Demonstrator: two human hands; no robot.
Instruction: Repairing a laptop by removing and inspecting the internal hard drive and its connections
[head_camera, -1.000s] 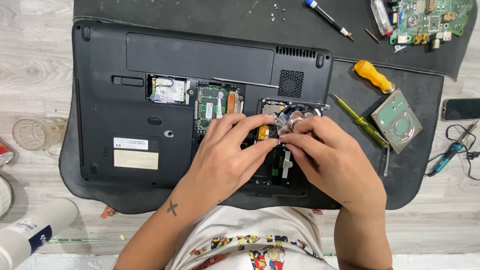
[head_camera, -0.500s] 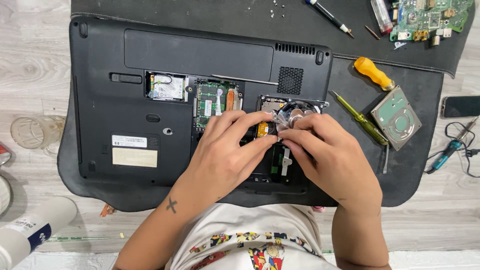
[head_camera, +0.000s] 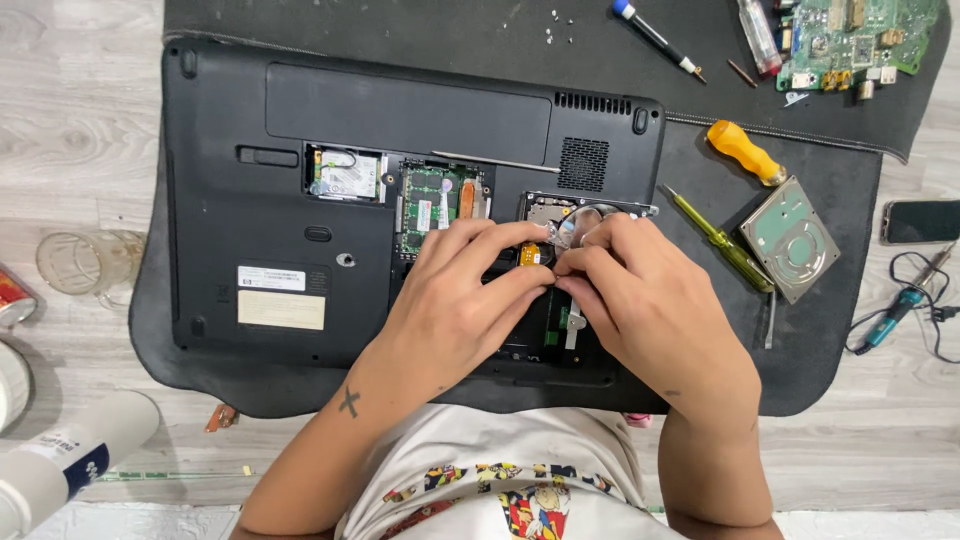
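1. Far left on the pale wooden floor: a clear glass (head_camera: 78, 262) and a white bottle (head_camera: 60, 462), both well apart from the work.
2. Centre: a black laptop (head_camera: 280, 150) lying bottom-up on a dark mat (head_camera: 830, 330), service covers off, a small wireless card (head_camera: 345, 178) and green memory modules (head_camera: 432, 200) exposed.
3. Left hand (head_camera: 455, 305) resting over the open bay, fingers curled in, thumb and forefinger pinched near an orange flex tab (head_camera: 531, 254); whether the tab is truly gripped cannot be told, since the fingertips hide it.
4. Right hand (head_camera: 650, 310) just beside, touching the left, fingertips closed on a shiny metal piece (head_camera: 575, 228) at the top of the bay; grip narrow, nearly shut.
5. Judged best handling: steady the chassis with the left palm, lift the metal piece straight and evenly, avoid tugging the orange flex sideways, keep fingers off the bare board.
6. Right of the laptop: a green-handled screwdriver (head_camera: 720, 240), an orange-handled tool (head_camera: 742, 150), a bare hard drive (head_camera: 790, 238), a phone (head_camera: 920, 221).
7. Top right: a green circuit board (head_camera: 850, 35).
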